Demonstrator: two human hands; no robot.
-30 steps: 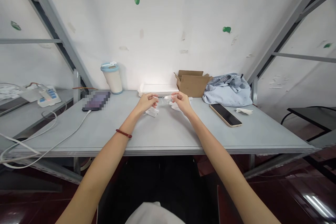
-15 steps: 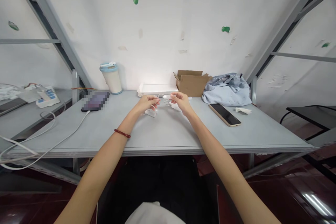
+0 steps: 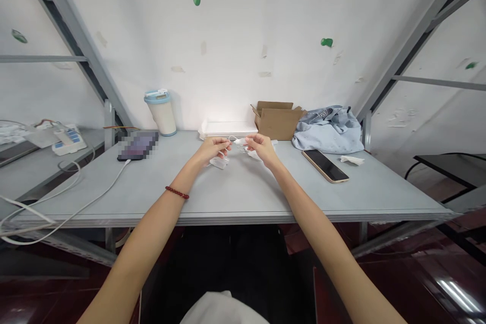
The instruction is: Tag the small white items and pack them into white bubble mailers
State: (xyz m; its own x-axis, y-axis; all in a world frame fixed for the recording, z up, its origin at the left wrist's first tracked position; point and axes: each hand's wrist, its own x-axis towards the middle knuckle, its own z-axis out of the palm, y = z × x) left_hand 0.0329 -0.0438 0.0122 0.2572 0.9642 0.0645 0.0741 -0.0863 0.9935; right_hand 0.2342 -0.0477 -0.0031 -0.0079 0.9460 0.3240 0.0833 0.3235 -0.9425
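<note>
Above the grey desk (image 3: pixel 243 187), both hands are raised close together. My left hand (image 3: pixel 213 150) pinches one end of a thin white cord (image 3: pixel 232 137), which curves across the small gap. On the other side, my right hand (image 3: pixel 261 148) closes its fingertips on a small white connector-like piece (image 3: pixel 240 142) that the cord runs into. Its exact kind is too small to tell. Below my left fingers is a clear-white plastic piece (image 3: pixel 219 163). More small white items (image 3: pixel 253 154) lie under my right hand, partly covered by it.
Along the wall stand a cup with a blue lid (image 3: pixel 161 114), a flat white box (image 3: pixel 230 129), an open cardboard box (image 3: pixel 279 121) and a bundled blue cloth (image 3: pixel 328 131). A phone (image 3: pixel 325 166) and a crumpled tissue (image 3: pixel 352 160) lie right. A cabled device (image 3: pixel 137 145) lies left.
My right hand has shifted slightly left and down, bringing the white piece a little closer to my left fingers. My left hand stays almost still.
</note>
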